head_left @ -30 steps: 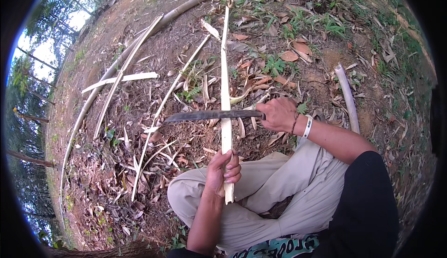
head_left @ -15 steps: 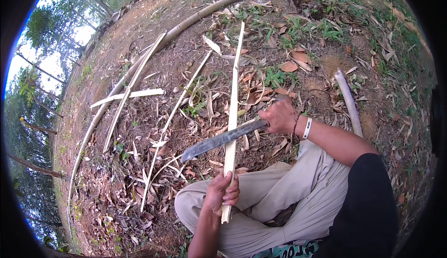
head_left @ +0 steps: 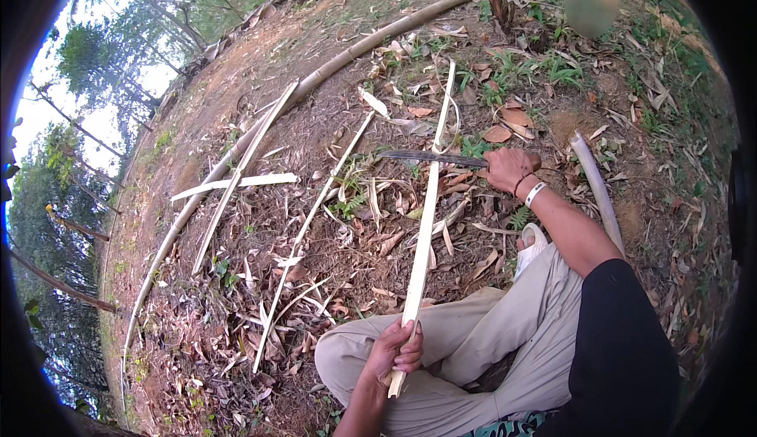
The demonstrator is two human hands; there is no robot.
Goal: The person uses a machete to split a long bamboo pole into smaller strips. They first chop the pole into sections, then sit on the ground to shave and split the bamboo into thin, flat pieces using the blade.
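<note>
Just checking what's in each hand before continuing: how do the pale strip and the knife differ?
Colour: the pale strip is creamy; the knife is dark-bladed. Length: the pale strip is longer than the knife. Pose: the pale strip extends forward from the left hand; the knife points leftward from the right hand. Both are narrow and gripped.

Hands (head_left: 398, 349) (head_left: 509, 170) — two; machete (head_left: 464, 159) — one

Around you, a long pole (head_left: 398, 26) arcs from eight to one o'clock; a brown stump (head_left: 497, 1) stands at one, trees (head_left: 95, 70) at ten, a greyish stick (head_left: 596, 181) at three.
</note>
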